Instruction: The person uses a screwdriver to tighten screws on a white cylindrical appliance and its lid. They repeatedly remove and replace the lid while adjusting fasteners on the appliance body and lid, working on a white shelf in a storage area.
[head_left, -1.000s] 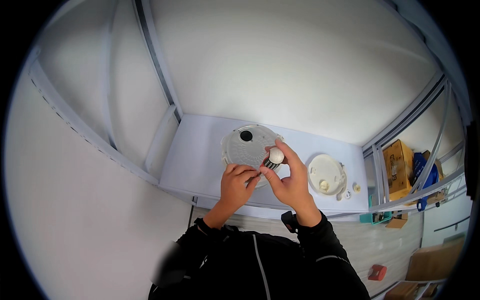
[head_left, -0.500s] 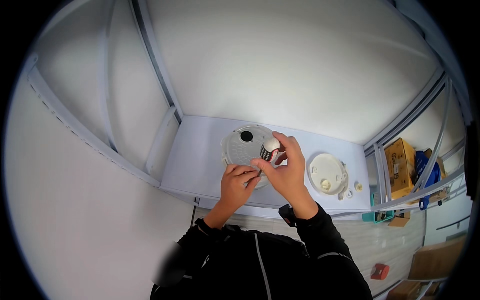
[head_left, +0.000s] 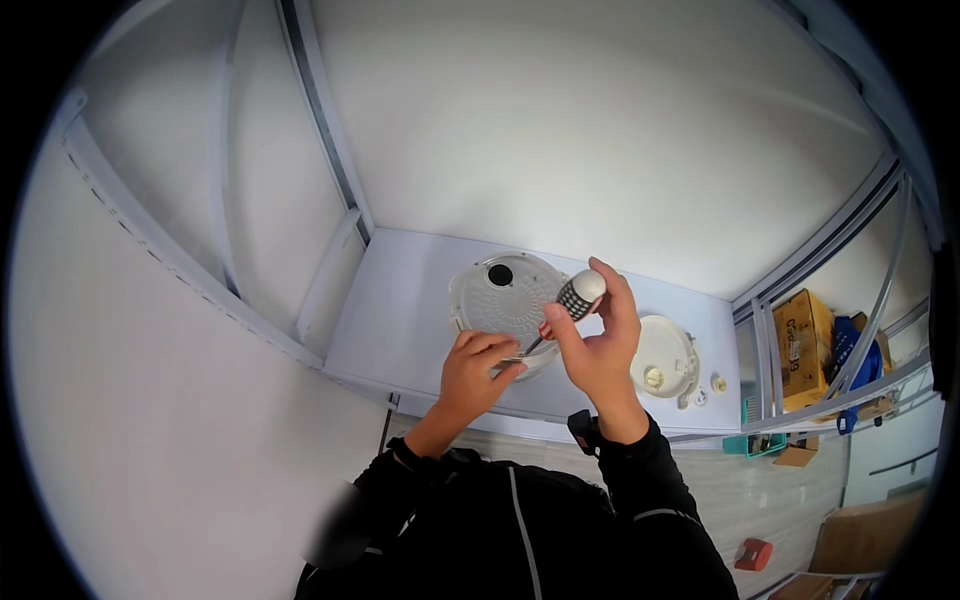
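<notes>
My right hand is wrapped round the handle of a screwdriver, which has a white end, a black-and-white patterned grip and a red collar. The screwdriver is tilted, its shaft running down and left to the near rim of a round white plastic housing. That housing lies on the table and has a textured inner face with a black disc at its far side. At the near rim, my left hand has its fingers curled, thumb and forefinger by the screwdriver's tip. What they pinch is too small to make out.
A second round white cover lies on the right of the white table, with small pale parts beside it. White frame posts and walls surround the table. Beyond the right side are a cardboard box, a teal basket and a red object.
My right hand has moved right with the screwdriver, tilting it further over to the right. The left hand stays at the near rim, its fingers slightly shifted.
</notes>
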